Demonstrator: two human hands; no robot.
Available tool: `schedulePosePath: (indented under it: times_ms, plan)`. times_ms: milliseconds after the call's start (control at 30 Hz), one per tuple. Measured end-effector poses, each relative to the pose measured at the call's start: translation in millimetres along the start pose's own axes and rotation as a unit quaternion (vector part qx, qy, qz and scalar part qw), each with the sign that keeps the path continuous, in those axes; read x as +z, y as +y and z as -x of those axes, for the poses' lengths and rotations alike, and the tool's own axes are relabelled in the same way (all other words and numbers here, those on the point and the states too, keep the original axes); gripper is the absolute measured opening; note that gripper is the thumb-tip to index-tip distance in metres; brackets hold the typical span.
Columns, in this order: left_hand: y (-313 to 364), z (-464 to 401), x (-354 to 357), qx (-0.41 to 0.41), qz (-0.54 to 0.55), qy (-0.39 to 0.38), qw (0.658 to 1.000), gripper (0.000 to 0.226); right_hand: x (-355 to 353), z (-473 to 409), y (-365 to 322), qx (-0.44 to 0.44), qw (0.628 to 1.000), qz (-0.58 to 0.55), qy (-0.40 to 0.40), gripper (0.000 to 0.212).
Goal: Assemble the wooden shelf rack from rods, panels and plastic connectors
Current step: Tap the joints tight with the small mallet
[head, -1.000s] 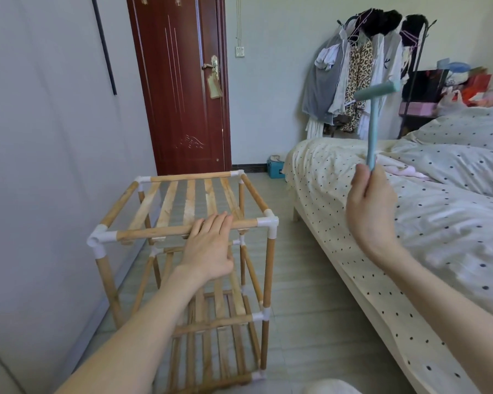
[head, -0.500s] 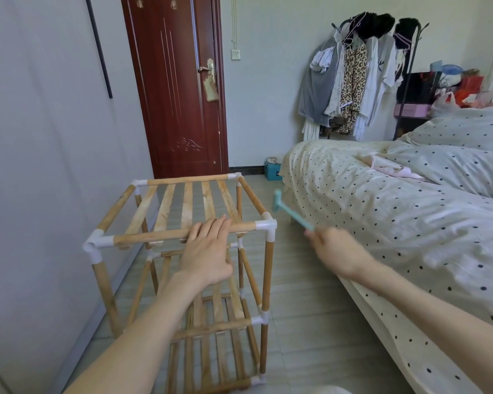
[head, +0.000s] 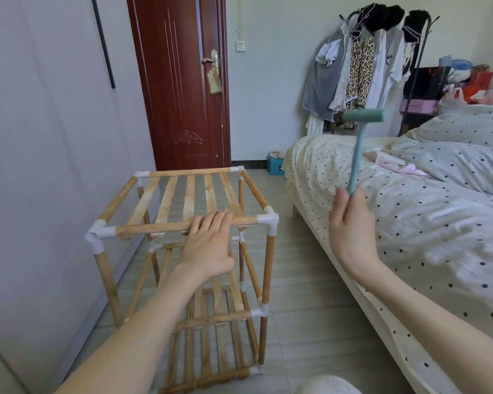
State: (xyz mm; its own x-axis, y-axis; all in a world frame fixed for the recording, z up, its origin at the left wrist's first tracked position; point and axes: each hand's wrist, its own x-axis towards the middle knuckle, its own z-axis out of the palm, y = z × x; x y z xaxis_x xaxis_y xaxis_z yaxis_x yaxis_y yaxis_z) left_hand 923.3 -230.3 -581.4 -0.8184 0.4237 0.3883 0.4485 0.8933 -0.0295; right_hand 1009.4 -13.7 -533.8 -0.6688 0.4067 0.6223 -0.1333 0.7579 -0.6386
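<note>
The wooden shelf rack (head: 160, 206) stands upright on the floor beside the wall, with slatted panels on several levels and white plastic connectors (head: 266, 220) at the corners. My left hand (head: 209, 245) rests on the top front rod (head: 160, 229), fingers straight across it. My right hand (head: 350, 231) grips the handle of a small teal plastic hammer (head: 359, 143), raised upright to the right of the rack, well above its front right corner.
A bed (head: 410, 223) with a dotted cover runs along the right, close to the rack. A grey wardrobe wall (head: 40, 166) is on the left, a dark red door (head: 182, 81) behind, and a clothes rack (head: 367, 66) at the back.
Half a second ago the hammer was down at the rack's front right corner connector; my right hand has swung it back up. My left hand stayed on the front rod.
</note>
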Motion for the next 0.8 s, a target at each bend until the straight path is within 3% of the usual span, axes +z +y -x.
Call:
schedulePosePath:
  times_ms: [33, 67, 100, 133, 167, 233, 267, 300, 333, 367, 400, 433, 467, 533, 600, 667, 700, 800]
  plan:
    - [0.1, 0.0, 0.2, 0.0, -0.001, 0.001, 1.0, 0.088, 6.7, 12.8, 3.1, 0.016, 0.986, 0.116, -0.115, 0.029]
    - [-0.2, 0.4, 0.2, -0.001, -0.001, 0.001, 1.0, 0.088, 11.3, 22.4, 9.9, 0.023, 0.949, 0.22, -0.227, 0.031]
    - [-0.3, 0.8, 0.3, 0.0, 0.0, -0.001, 1.0, 0.089, 12.0, 23.6, 16.3, 0.026, 0.916, 0.276, -0.289, 0.034]
    - [-0.4, 1.1, 0.5, 0.003, 0.0, -0.002, 1.0, 0.089, 8.6, 18.4, 18.1, 0.026, 0.914, 0.277, -0.294, 0.037]
    - [-0.9, 1.0, 1.1, 0.006, 0.0, 0.002, 1.0, 0.09, 4.5, 7.7, 15.9, 0.034, 0.936, 0.245, -0.252, 0.039]
    - [-1.4, 1.0, 2.1, 0.005, -0.004, 0.009, 1.0, 0.091, -4.9, -12.6, 8.4, 0.029, 0.99, 0.118, -0.075, 0.037]
    - [-1.0, 0.9, 2.3, 0.005, -0.005, 0.007, 1.0, 0.091, -5.7, -15.1, 7.0, 0.018, 0.999, 0.042, 0.016, 0.034]
    - [-0.6, 0.6, 3.1, 0.005, -0.005, 0.008, 1.0, 0.092, -6.4, -11.1, 5.1, 0.02, 0.998, 0.014, 0.056, 0.03]
    - [-0.4, 0.4, 3.7, 0.005, -0.006, 0.009, 1.0, 0.092, -3.9, -4.3, 5.8, 0.029, 0.998, 0.045, 0.016, 0.027]
    - [-0.6, 0.6, 3.8, 0.005, -0.007, 0.009, 1.0, 0.092, 1.5, 6.4, 7.8, 0.036, 0.985, 0.133, -0.108, 0.027]
    - [-1.1, 0.7, 3.7, 0.004, -0.009, 0.007, 1.0, 0.092, 6.6, 15.9, 10.4, 0.035, 0.941, 0.219, -0.254, 0.031]
    - [-1.5, 0.7, 3.8, 0.005, -0.01, 0.004, 1.0, 0.092, 10.0, 19.7, 13.9, 0.027, 0.891, 0.287, -0.352, 0.034]
    - [-2.1, 0.4, 4.1, 0.007, -0.009, 0.002, 1.0, 0.092, 7.3, 16.8, 14.0, 0.007, 0.858, 0.327, -0.396, 0.036]
    - [-3.3, 0.1, 4.2, 0.008, -0.007, 0.001, 1.0, 0.092, 1.0, 1.3, 4.6, -0.013, 0.893, 0.29, -0.345, 0.033]
    - [-3.8, -0.2, 4.4, 0.01, -0.01, -0.004, 1.0, 0.093, -2.7, -7.5, -0.1, -0.023, 0.964, 0.17, -0.205, 0.032]
    - [-3.0, -0.6, 4.8, 0.008, -0.007, -0.007, 1.0, 0.093, -2.0, -0.7, 1.3, -0.03, 0.993, 0.076, -0.082, 0.03]
    - [-3.1, -1.1, 4.0, 0.008, -0.006, -0.009, 1.0, 0.093, 0.3, 4.1, 3.7, -0.023, 0.99, 0.11, -0.087, 0.029]
    - [-6.3, 0.2, 1.9, 0.019, -0.005, -0.017, 1.0, 0.091, 9.3, 17.9, 18.8, 0.007, 0.917, 0.283, -0.281, 0.03]
